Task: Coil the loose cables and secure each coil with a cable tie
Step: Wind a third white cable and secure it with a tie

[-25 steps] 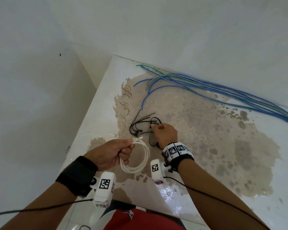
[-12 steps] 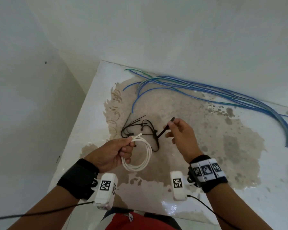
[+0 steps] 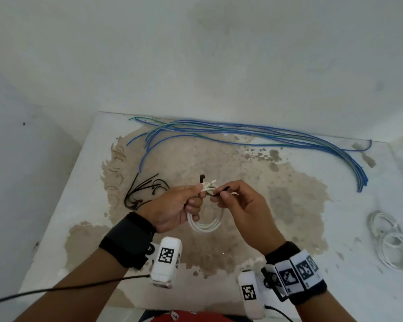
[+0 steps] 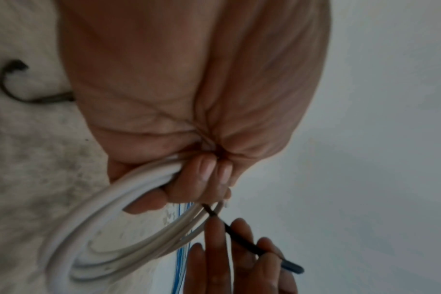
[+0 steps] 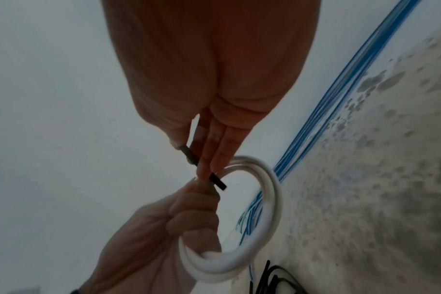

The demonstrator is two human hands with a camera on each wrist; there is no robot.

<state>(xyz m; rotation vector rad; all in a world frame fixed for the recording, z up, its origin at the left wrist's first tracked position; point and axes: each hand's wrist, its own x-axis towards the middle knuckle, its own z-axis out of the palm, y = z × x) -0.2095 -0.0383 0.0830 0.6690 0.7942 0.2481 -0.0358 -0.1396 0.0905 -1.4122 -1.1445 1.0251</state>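
Nearest the person, both forearms reach forward over the worktop (image 3: 335, 228), each wrist wearing a black band and a tagged camera. The left hand (image 3: 172, 205) is curled round the white cable coil (image 3: 205, 225), thumb and fingers (image 4: 209, 179) clamping the gathered turns near their top while the loop hangs free below, clear of the worktop. The right hand (image 3: 242, 205) meets it there, thumb and forefinger pinching a black cable tie (image 5: 215, 181) laid across the bundled strands; its other fingers stay loosely extended.

The coil looks light and springy, so it would likely fan open if the clamp slackened; the best hold seems to be right beside the tie, where the loose cable ends (image 3: 209, 183) stick up. The tie is thin, smooth and flexible, probably easiest steered by its tip.

Just beyond the left hand lies a heap of spare black cable ties (image 3: 142, 191) on the stained patch. Well off to the right rest two white cable coils (image 3: 391, 240); whether they carry ties cannot be told. Farthest back, along the wall, a bundle of loose blue cables (image 3: 242, 131) stretches across the worktop, not yet coiled.
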